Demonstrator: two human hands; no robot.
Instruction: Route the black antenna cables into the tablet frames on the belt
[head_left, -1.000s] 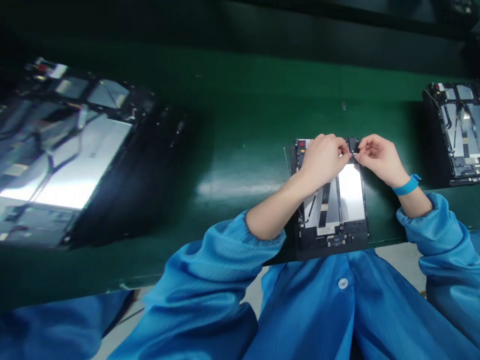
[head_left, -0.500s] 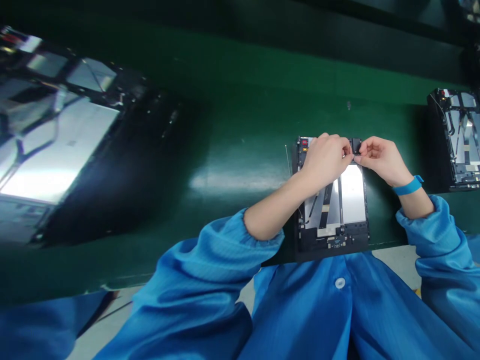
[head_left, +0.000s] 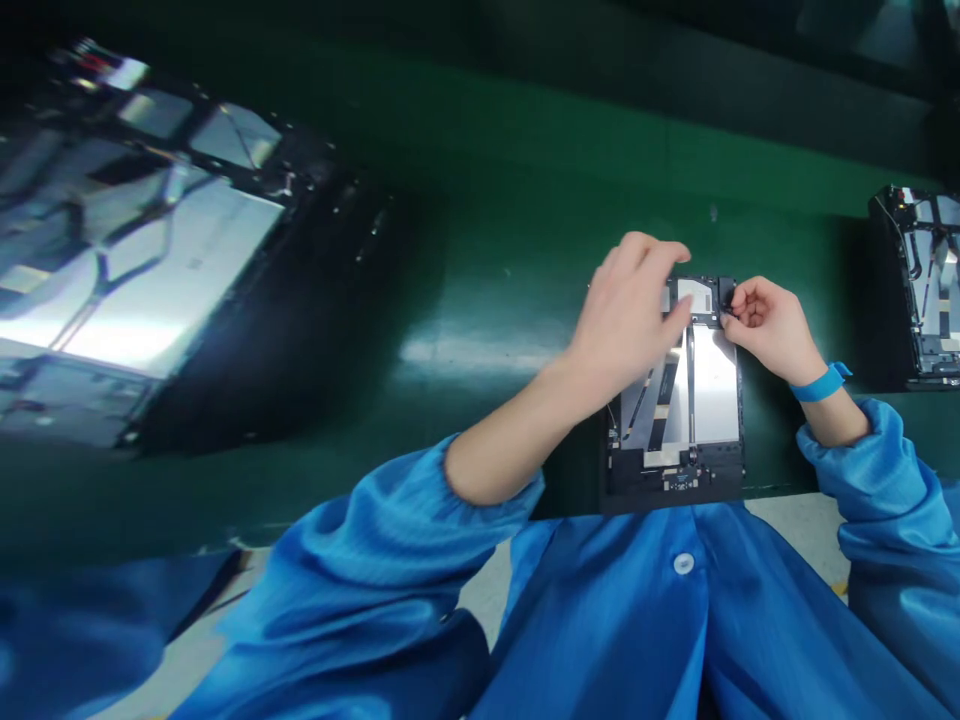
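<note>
An opened tablet chassis (head_left: 679, 430) lies on the green belt in front of me, showing silver panels and flat strips inside a black frame. At its top right corner sits a small black part (head_left: 726, 298), pinched between the fingertips of my right hand (head_left: 772, 330). My left hand (head_left: 630, 310) hovers over the chassis's upper left area, its fingers spread and holding nothing. That hand hides the chassis's top left corner.
Two other opened tablet chassis rest on the green conveyor belt (head_left: 480, 250), a large one (head_left: 150, 240) at left and one (head_left: 919, 280) at the right edge. A blue wristband (head_left: 821, 383) circles my right wrist, and blue sleeves (head_left: 375, 560) cover my arms.
My left hand has lifted away to the left from the black part, and its fingers have opened. My right hand stays pinched on the part.
</note>
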